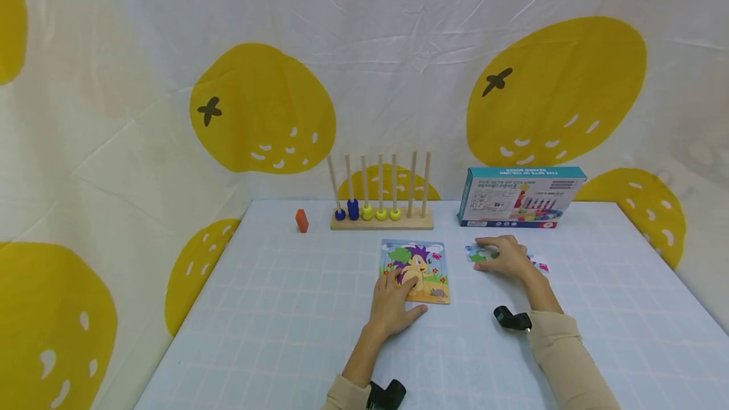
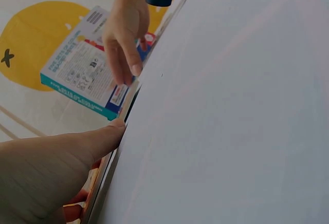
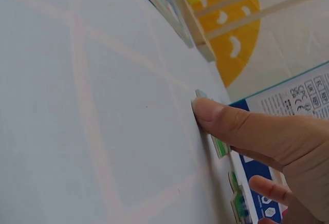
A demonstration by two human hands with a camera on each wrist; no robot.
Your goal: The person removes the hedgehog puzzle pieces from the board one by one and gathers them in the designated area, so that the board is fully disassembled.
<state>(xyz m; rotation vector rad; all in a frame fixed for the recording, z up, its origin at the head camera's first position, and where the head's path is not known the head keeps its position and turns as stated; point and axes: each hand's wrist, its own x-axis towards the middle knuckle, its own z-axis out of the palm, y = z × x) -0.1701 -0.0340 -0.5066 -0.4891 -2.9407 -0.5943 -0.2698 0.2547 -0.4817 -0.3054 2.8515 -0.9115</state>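
Note:
A square hedgehog jigsaw puzzle [image 1: 438,271] lies on the table in front of me. My left hand [image 1: 390,309] rests its spread fingers on the puzzle's lower left part, thumb stretched out beside the lower edge. To the right, my right hand [image 1: 504,257] bends its thumb and forefinger around a green-and-blue puzzle piece [image 1: 471,254] lying on the table. In the right wrist view, the thumb [image 3: 211,111] is against that piece and covers part of it. Another loose piece [image 1: 543,266] shows by the right hand, partly hidden; its edge [image 3: 237,203] appears below the thumb.
Behind the puzzle stands a wooden peg rack [image 1: 381,223] with blue and yellow beads on some pegs. A printed toy box [image 1: 521,198] is upright at the back right, close behind the right hand. An orange block [image 1: 302,221] stands at the back left.

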